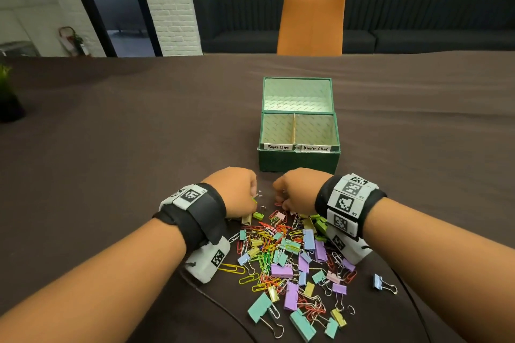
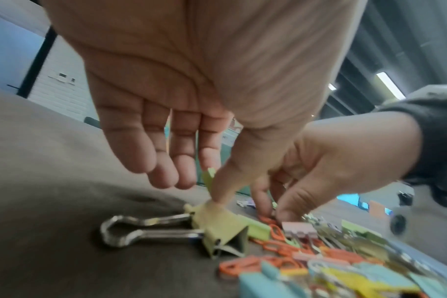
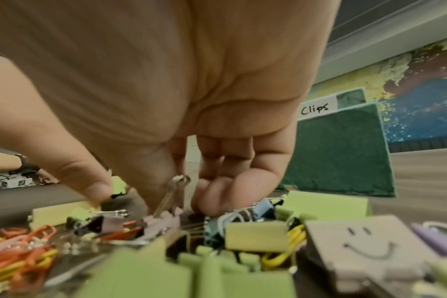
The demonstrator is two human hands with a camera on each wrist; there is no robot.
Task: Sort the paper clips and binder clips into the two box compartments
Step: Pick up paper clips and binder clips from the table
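A green box [image 1: 299, 160] stands open on the brown table, its left compartment [image 1: 277, 131] labelled Paper Clips and its right compartment [image 1: 315, 131] labelled Binder Clips; both look bare. A mixed pile of coloured clips [image 1: 292, 259] lies in front of it. At the pile's far edge my left hand [image 1: 255, 198] [image 2: 212, 181] pinches a small light-green binder clip [image 2: 208, 176] between thumb and forefinger, just above a yellow binder clip [image 2: 222, 231]. Beside it, my right hand [image 1: 280, 202] [image 2: 274, 213] [image 3: 130, 199] has its thumb and fingertips down on an orange paper clip [image 2: 268, 218].
One blue binder clip [image 1: 378, 281] lies apart, right of the pile. A thin black cable [image 1: 217, 303] runs across the near table. An orange chair [image 1: 310, 22] stands behind the table. A dark potted plant [image 1: 7, 92] sits at the far left. The box front [image 3: 339, 153] rises just beyond my right hand.
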